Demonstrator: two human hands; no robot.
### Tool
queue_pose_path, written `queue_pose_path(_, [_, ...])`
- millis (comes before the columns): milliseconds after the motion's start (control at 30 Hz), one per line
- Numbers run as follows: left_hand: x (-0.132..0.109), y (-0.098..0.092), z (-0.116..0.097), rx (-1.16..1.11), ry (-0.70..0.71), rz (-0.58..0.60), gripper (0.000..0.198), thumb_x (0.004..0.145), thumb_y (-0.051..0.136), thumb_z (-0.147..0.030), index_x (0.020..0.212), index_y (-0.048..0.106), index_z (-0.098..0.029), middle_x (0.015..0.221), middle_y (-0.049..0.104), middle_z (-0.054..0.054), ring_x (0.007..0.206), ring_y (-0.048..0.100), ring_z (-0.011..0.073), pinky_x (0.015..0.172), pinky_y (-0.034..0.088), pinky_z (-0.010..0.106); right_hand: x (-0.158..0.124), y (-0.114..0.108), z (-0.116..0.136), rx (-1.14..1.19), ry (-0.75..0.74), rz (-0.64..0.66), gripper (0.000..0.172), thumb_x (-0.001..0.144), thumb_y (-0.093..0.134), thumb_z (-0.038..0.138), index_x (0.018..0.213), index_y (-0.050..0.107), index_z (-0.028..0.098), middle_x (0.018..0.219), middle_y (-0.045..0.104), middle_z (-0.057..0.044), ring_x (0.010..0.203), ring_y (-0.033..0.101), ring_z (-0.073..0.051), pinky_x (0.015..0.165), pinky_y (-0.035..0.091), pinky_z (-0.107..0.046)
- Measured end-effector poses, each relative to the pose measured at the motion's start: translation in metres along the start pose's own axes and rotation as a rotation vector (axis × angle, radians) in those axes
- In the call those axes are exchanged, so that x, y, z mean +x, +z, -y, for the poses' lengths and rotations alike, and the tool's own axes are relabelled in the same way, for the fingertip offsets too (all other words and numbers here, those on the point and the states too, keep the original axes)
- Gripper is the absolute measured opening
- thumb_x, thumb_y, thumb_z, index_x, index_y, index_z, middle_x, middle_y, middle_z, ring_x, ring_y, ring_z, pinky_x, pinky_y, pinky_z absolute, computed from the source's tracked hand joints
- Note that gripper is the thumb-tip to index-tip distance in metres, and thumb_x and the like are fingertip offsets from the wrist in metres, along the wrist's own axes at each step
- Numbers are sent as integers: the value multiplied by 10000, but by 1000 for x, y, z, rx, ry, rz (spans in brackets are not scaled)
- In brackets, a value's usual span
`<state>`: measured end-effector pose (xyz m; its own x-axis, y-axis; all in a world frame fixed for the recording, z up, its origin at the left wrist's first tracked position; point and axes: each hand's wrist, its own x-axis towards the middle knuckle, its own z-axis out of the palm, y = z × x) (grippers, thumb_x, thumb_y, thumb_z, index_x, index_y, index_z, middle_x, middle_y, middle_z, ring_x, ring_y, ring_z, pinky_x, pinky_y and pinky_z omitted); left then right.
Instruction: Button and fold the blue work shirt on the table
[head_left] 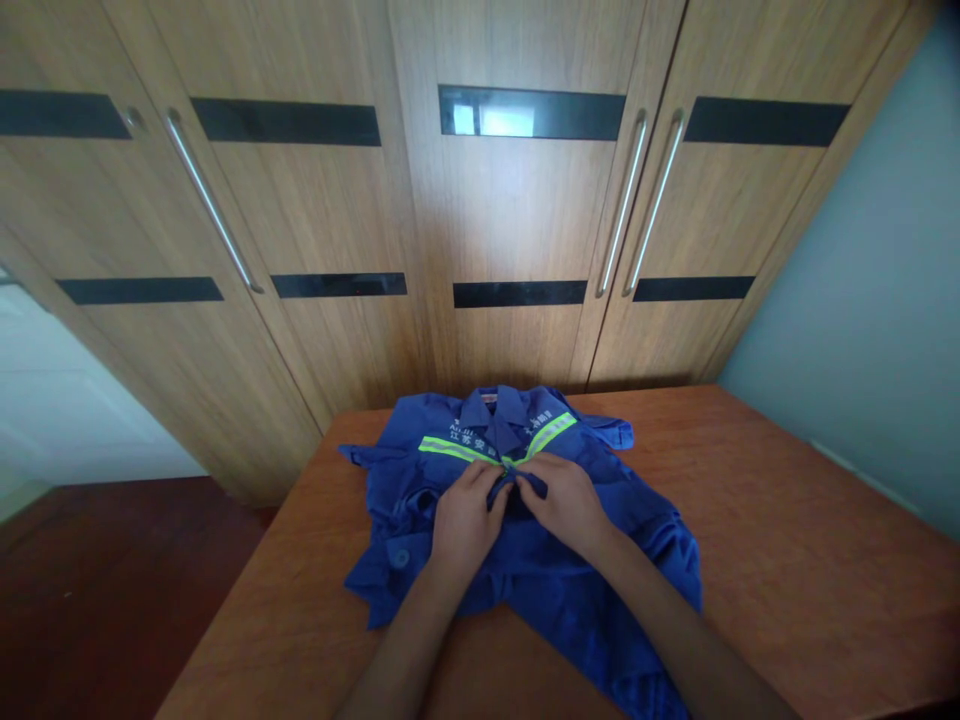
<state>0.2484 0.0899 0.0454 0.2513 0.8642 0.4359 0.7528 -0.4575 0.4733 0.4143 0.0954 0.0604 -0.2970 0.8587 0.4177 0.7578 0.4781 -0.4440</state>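
Note:
A blue work jacket (607, 490) with a collar, white lettering and yellow-green reflective strips lies spread on the wooden table, its collar toward the wardrobe. At the middle of its front, just below the strips, my left hand (466, 512) pinches one front edge of the cloth. Close beside it, my right hand (566, 497) pinches the opposite front edge. The two edges are drawn together and slightly lifted between my fingertips. Whether a button or fastener sits between them is hidden. A cuff with a button (401, 559) rests left of my left hand.
Behind the table (787, 520) stands a wooden wardrobe (510, 220) with dark panels and long metal handles. A pale wall (870, 300) borders the table on the right. Dark reddish floor (127, 560) shows at the left, below a white door (82, 400).

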Motion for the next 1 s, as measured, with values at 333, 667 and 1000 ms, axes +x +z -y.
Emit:
queue_pose_path(333, [1, -4, -2, -10, 3, 45, 268, 905, 403, -100, 941, 641, -216, 932, 649, 42, 890, 632, 171, 794, 483, 256, 0, 2, 3, -79, -17, 34, 185, 868, 521, 194, 940, 685, 239, 920, 704, -25, 894, 643, -166, 799, 460, -237])
queue_pose_path(667, [0, -4, 0, 106, -17, 113, 288, 908, 398, -110, 1003, 633, -247, 982, 656, 32, 903, 637, 174, 775, 481, 250, 0, -3, 7, -253, -87, 166, 348, 952, 396, 206, 1233, 593, 268, 1007, 695, -53, 891, 657, -180, 790, 470, -261])
queue_pose_path(1000, [0, -3, -1, 127, -43, 73, 224, 886, 466, -154, 993, 642, -241, 987, 683, 38, 936, 644, 199, 814, 490, 284, 1, -5, 3, -246, -59, 140, 287, 943, 418, 193, 1112, 642, 258, 1007, 696, -46, 892, 656, -185, 770, 470, -260])
